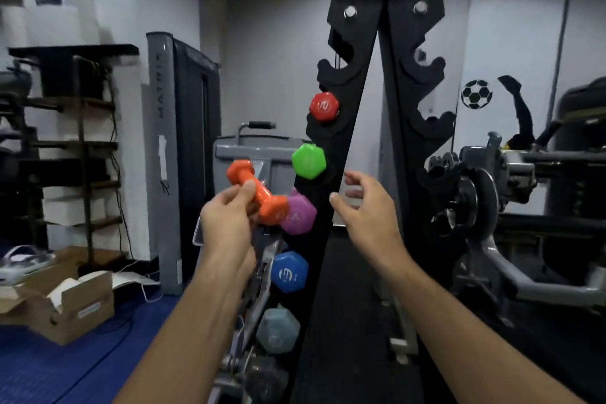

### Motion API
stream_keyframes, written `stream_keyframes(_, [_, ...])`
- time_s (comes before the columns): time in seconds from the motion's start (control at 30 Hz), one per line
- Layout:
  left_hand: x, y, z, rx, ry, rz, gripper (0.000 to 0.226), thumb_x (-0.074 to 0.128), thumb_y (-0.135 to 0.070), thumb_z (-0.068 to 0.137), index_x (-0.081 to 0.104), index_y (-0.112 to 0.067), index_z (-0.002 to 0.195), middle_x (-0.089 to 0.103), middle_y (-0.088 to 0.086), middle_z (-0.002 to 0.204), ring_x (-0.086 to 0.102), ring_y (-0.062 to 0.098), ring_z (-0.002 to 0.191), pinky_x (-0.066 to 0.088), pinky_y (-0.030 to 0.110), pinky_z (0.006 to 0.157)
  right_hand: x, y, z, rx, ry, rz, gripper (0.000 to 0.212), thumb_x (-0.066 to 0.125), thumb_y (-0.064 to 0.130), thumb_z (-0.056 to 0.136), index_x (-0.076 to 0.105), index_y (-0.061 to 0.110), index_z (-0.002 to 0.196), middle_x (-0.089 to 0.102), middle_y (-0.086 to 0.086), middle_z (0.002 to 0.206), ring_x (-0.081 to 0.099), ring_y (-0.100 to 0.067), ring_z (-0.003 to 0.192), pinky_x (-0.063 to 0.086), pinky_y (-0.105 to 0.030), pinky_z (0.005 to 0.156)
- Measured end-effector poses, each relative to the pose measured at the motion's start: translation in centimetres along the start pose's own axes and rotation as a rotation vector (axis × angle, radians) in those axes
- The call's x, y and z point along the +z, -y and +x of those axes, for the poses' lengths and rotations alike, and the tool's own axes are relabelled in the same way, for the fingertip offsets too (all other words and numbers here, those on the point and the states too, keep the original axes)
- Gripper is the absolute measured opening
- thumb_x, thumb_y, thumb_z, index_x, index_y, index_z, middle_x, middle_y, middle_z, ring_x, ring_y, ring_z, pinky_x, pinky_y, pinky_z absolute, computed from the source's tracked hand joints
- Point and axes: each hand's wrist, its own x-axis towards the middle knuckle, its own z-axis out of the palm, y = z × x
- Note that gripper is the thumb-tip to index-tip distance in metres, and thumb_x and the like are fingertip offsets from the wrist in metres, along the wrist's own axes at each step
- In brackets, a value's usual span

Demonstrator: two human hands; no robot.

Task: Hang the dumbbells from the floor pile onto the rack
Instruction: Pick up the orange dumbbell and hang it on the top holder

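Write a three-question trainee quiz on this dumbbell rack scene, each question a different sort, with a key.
1. True or false: the right hand holds a dumbbell.
2. Which dumbbell hangs highest on the rack? A) red dumbbell B) green dumbbell C) blue dumbbell
3. Fill in: the left hand grips the ___ dumbbell by its handle.

Key: 1 false, it is open and empty; 2 A; 3 orange.

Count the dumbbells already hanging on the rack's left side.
5, top to bottom: red, green, purple, blue, grey-blue. A darker one at the bottom edge may be a sixth. The orange dumbbell is in the left hand.
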Motion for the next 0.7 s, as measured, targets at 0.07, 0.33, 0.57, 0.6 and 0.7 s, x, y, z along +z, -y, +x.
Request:
stream_keyframes(0.07, [2.5,-2.3,2.7,0.042,0.016,0.003,0.008,0.066,-0.010,0.095,0.065,-0.004,0.100,0.068,0.012,0.083,0.066,0.013,0.059,0.054,0.025,0.053,-0.6,1.4,2.8,-0.017,-0.029,-0.034,0.061,0.076,0.030,0.090,0.053,0.017,0.145,0.059,-0.001,0.136,0.061,-0.014,0.119,0.055,-0.040,0.101])
stream_keyframes(0.33, [12.7,-9.6,11.0,0.039,0.041,0.045,0.039,0.070,-0.009,0.091,0.059,-0.001,0.127,0.067,0.017,0.116,0.070,0.025,0.089,0.060,0.038,0.061,-2.7,4.8,8.9,0.084,0.020,-0.054,0.065,0.070,0.028,0.095,0.043,0.016,0.153,0.059,0.002,0.139,0.060,-0.016,0.123,0.048,-0.028,0.105])
stream_keyframes(0.57, [17.5,-12.4,10.0,-0.042,0.335,0.035,0.032,0.082,-0.008,0.077,0.059,-0.009,0.099,0.060,0.014,0.106,0.060,0.024,0.093,0.056,0.029,0.070,-2.8,5.4,10.4,0.092,0.068,0.009,0.038,0.067,0.020,0.096,0.061,0.017,0.134,0.065,0.006,0.109,0.063,-0.010,0.099,0.048,-0.015,0.078])
stream_keyframes(0.6, [18.0,-12.3,9.9,-0.015,0.378,0.071,0.028,0.079,-0.001,0.077,0.059,-0.009,0.095,0.060,0.012,0.104,0.059,0.024,0.093,0.055,0.030,0.073,-2.8,5.4,10.6,0.089,0.066,0.004,0.037,0.066,0.020,0.097,0.062,0.018,0.133,0.066,0.005,0.109,0.064,-0.011,0.100,0.048,-0.018,0.080])
stream_keyframes(0.7, [18.9,-12.2,10.4,0.105,0.426,0.223,0.037,0.076,0.004,0.081,0.055,-0.002,0.112,0.057,0.009,0.106,0.059,0.023,0.100,0.054,0.037,0.088,-2.9,5.3,10.8,0.085,0.072,-0.015,0.038,0.064,0.016,0.098,0.061,0.018,0.136,0.068,0.002,0.117,0.067,-0.015,0.105,0.055,-0.026,0.091])
